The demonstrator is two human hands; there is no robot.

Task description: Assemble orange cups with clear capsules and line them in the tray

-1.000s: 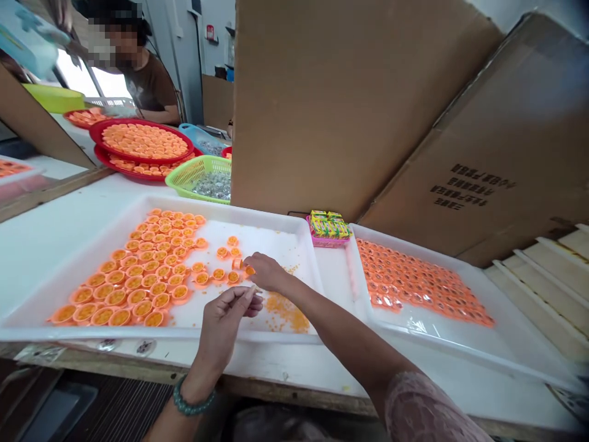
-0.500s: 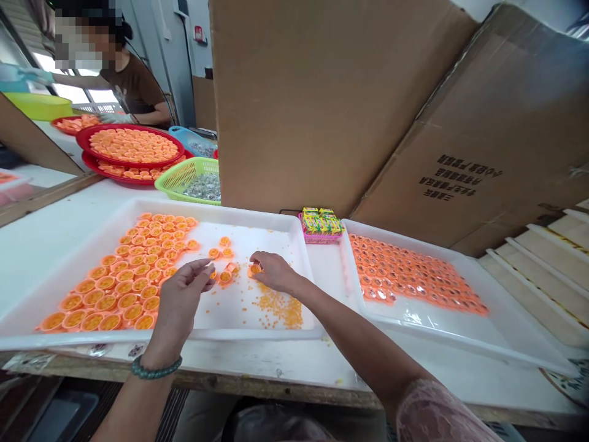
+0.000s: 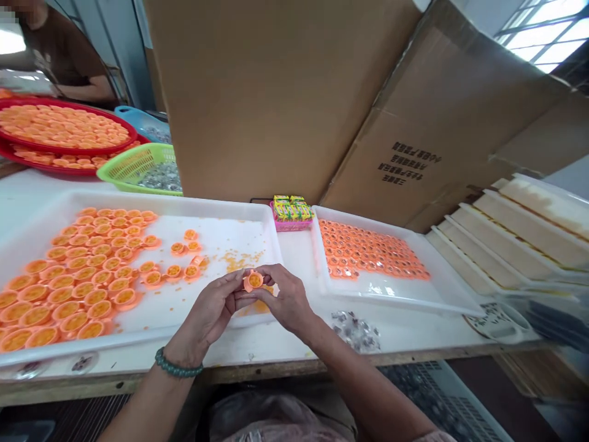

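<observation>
My left hand (image 3: 207,307) and my right hand (image 3: 285,301) meet above the near edge of the white tray (image 3: 184,205), with their fingers pinching one small orange plastic piece (image 3: 254,280) between them. Its yellow centre faces up. Beyond my left hand, several matching orange pieces (image 3: 87,276) lie in close rows on the tray. A few loose ones (image 3: 175,271) sit nearer my fingers, and yellow granules (image 3: 237,262) are scattered on the tray floor.
A second white tray (image 3: 381,285) holds tight rows of orange pieces. Stacked red trays (image 3: 133,132), a green basket (image 3: 138,162) and a pink basket (image 3: 288,227) stand behind, before cardboard sheets (image 3: 257,92). Silvery bits (image 3: 355,331) lie on the table. A co-worker (image 3: 59,55) sits far left.
My hands have come together, and both now hold the orange piece that my right hand was on. The view has turned to the right.
</observation>
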